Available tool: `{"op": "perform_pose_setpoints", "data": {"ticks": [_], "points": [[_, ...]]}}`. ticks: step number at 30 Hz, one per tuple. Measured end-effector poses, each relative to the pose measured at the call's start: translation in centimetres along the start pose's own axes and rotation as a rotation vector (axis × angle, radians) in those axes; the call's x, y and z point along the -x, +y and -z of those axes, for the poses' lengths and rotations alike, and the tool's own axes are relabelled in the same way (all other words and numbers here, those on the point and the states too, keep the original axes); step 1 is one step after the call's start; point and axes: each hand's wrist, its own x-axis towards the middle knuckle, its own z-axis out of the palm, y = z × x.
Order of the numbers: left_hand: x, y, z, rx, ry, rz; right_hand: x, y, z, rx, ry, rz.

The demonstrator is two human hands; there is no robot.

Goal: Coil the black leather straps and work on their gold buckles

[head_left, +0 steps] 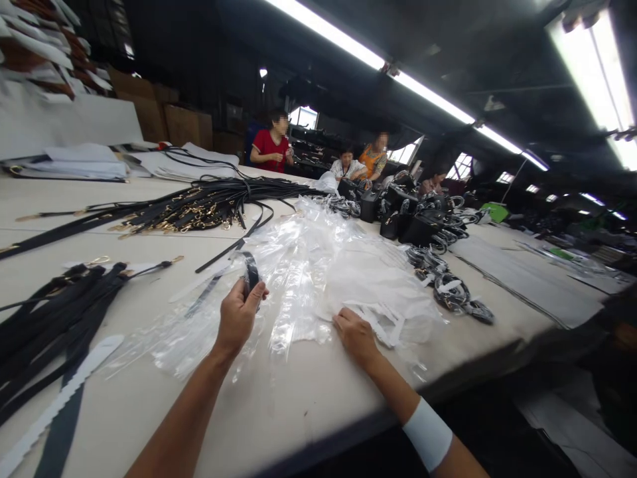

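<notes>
My left hand (239,317) is closed around a coiled black strap (251,271), held just above the white table (298,398). My right hand (354,334) lies on a heap of clear plastic bags (318,265), its fingers curled on a white paper strip (378,318) at the heap's near edge. A white band wraps my right forearm. The bags spread between and beyond both hands.
Loose black straps (54,318) lie at the left, and a larger bundle with gold clasps (194,206) further back. Bagged coiled straps (450,289) and black handbags (413,222) sit to the right. Several people sit at the far end. The table edge runs close below my arms.
</notes>
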Motion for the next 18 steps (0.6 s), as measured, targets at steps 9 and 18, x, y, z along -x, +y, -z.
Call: {"op": "perform_pose_setpoints", "data": {"ticks": [9, 18], "points": [[0.3, -0.5, -0.8, -0.007, -0.136, 0.055, -3.3, -3.5, -0.4, -0.612, -0.012, -0.198], [0.9, -2.3, -2.4, -0.047, -0.256, 0.130, -4.9, -9.3, -5.4, -1.043, -0.150, -0.259]]}}
